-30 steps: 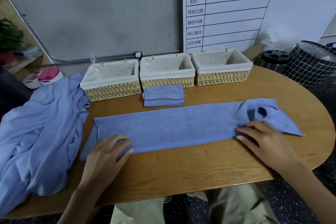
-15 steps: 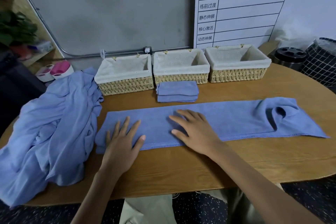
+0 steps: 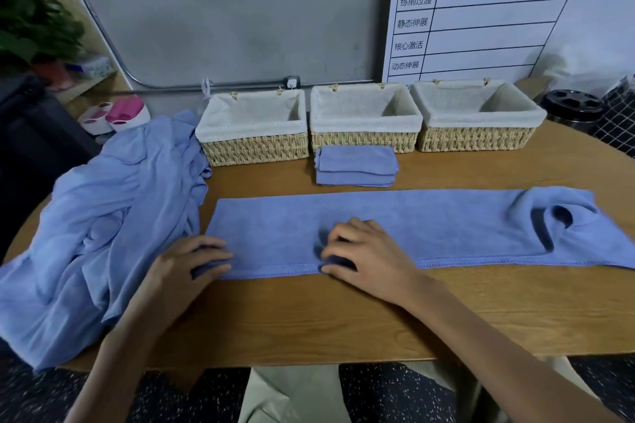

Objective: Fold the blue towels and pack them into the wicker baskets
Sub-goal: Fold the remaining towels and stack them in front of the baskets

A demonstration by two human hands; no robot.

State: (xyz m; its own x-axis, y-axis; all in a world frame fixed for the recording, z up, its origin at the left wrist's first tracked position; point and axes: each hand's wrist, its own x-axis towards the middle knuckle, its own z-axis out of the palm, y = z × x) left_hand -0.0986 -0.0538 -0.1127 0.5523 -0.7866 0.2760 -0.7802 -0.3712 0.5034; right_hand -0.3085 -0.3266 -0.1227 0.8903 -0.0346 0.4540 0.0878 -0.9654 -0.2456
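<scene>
Both hands curl now: left hand pinches the long towel's lower-left corner, right hand pinches its near hem mid-frame on the surface. Best to lift evenly and match edges. Rumpled right end runs off frame; fingertips hidden.

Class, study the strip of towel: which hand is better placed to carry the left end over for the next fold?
Left hand: it already pinches the strip towel's left end; the right hand grips its middle, marking the fold line.

Left hand, right hand, seemingly curled
</scene>
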